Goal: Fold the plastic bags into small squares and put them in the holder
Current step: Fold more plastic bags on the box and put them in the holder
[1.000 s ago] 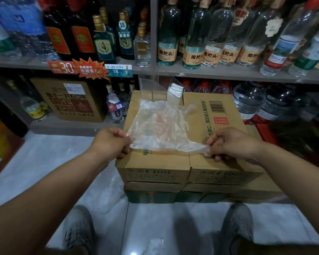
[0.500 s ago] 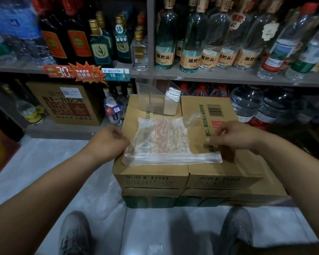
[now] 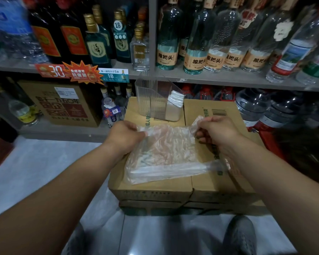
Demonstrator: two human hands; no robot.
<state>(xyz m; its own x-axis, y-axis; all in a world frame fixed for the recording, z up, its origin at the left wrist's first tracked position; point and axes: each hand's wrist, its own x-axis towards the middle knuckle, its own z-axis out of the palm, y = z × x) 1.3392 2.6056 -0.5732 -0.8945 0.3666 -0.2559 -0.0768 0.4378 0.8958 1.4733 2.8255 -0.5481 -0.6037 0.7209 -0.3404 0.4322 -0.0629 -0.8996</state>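
A thin clear plastic bag (image 3: 164, 155) lies half folded on top of the cardboard boxes (image 3: 155, 188). Its near edge is a flat folded band. My left hand (image 3: 123, 137) pinches the bag's far left corner. At the far right corner, my right hand (image 3: 215, 131) pinches the bag and lifts that edge off the box. Behind the bag stands a clear plastic holder (image 3: 151, 100) on the box top, with several folded white bags (image 3: 175, 102) in its right side.
Shelves of glass bottles (image 3: 197, 43) run across the back at two levels. A brown carton (image 3: 61, 102) sits on the lower shelf to the left. Large water jugs (image 3: 252, 105) stand to the right. Another loose plastic bag (image 3: 101, 214) lies on the tiled floor by my shoes.
Both hands let go of the near edge after laying it down as a fold, moved to the bag's far edge and took hold of its two far corners.
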